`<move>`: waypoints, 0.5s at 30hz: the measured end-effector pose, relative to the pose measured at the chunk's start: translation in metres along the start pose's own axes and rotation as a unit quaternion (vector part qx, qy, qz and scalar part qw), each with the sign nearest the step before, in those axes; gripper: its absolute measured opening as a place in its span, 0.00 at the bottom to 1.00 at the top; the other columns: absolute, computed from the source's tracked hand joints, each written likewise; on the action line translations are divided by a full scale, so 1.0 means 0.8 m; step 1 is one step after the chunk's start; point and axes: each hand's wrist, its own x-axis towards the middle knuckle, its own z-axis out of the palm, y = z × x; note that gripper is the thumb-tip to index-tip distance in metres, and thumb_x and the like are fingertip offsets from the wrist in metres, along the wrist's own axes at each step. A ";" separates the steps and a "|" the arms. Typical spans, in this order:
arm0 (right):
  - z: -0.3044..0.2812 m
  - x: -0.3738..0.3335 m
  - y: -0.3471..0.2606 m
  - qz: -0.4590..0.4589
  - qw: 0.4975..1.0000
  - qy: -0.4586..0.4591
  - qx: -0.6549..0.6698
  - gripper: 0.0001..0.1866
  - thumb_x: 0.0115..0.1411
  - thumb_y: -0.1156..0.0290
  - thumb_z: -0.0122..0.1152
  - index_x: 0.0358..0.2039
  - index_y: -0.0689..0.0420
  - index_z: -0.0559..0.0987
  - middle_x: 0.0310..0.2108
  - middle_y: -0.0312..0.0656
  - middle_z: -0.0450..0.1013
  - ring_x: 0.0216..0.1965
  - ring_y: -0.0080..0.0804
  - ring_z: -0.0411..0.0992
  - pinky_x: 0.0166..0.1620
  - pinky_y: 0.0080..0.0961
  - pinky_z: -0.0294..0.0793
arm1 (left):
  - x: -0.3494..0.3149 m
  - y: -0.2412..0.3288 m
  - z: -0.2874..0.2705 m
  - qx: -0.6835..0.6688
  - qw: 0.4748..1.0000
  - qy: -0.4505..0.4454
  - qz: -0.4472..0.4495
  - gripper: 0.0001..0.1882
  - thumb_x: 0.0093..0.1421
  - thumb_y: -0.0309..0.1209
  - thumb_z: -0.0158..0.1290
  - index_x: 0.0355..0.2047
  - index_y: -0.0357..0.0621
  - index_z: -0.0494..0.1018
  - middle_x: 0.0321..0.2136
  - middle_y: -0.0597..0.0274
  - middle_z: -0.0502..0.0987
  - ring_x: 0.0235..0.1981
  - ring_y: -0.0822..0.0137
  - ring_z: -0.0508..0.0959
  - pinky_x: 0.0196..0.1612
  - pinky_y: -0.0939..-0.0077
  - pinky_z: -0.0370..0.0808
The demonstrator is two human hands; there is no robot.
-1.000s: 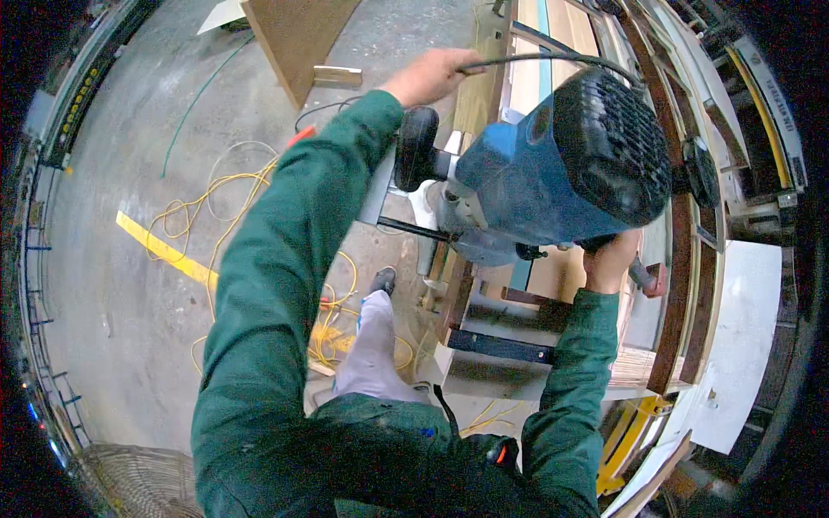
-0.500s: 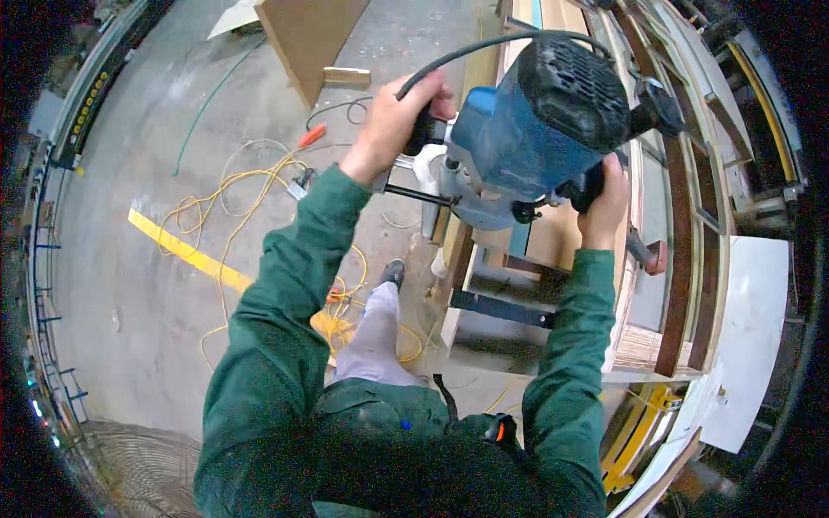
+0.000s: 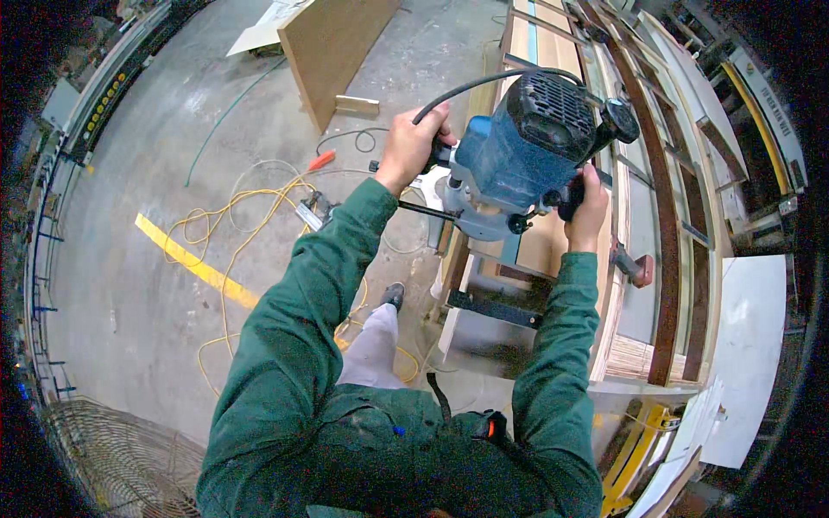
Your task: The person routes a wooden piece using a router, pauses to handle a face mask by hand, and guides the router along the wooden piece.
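Both hands were clamped on the blue router [image 3: 518, 164] in the upper centre of the frame: left hand [image 3: 413, 147] on its left handle, right hand [image 3: 589, 207] on its right, above the wooden frame [image 3: 665, 259].

Yellow cable [image 3: 226, 226] coiled on concrete floor [image 3: 129, 311]; plywood board [image 3: 332, 43] upright; wire fan guard [image 3: 121, 457].

Both hands [image 3: 413, 148] grip the blue router [image 3: 527, 155] above a wooden frame [image 3: 665, 259].
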 end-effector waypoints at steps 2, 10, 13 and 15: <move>0.001 -0.001 -0.003 0.015 1.000 -0.003 -0.005 0.19 0.59 0.52 0.51 0.29 0.57 0.74 0.21 0.36 0.68 0.15 0.24 0.67 0.17 0.20 0.65 | 0.000 0.001 0.002 -0.006 1.000 0.008 0.000 0.20 0.61 0.42 0.48 0.20 0.37 0.72 0.17 0.61 0.75 0.21 0.72 0.75 0.26 0.78 0.69; -0.006 0.003 -0.002 0.003 1.000 0.000 0.000 0.21 0.59 0.51 0.51 0.28 0.58 0.75 0.20 0.37 0.70 0.15 0.23 0.67 0.16 0.20 0.65 | 0.000 0.000 0.009 -0.027 1.000 0.005 -0.007 0.19 0.61 0.40 0.48 0.21 0.37 0.72 0.17 0.61 0.74 0.21 0.72 0.76 0.25 0.77 0.69; -0.005 0.000 -0.007 0.008 1.000 0.009 0.002 0.21 0.59 0.51 0.51 0.27 0.58 0.76 0.20 0.37 0.70 0.15 0.24 0.67 0.16 0.20 0.64 | 0.000 -0.001 0.011 -0.040 0.999 0.005 -0.006 0.19 0.61 0.40 0.48 0.20 0.37 0.72 0.17 0.61 0.74 0.21 0.72 0.75 0.25 0.77 0.69; -0.008 0.001 -0.007 0.015 1.000 0.011 0.007 0.21 0.60 0.51 0.51 0.27 0.59 0.76 0.20 0.37 0.70 0.15 0.24 0.67 0.17 0.20 0.64 | 0.000 0.000 0.013 -0.040 0.999 0.003 -0.005 0.19 0.61 0.40 0.48 0.20 0.37 0.72 0.17 0.60 0.75 0.20 0.72 0.75 0.25 0.77 0.69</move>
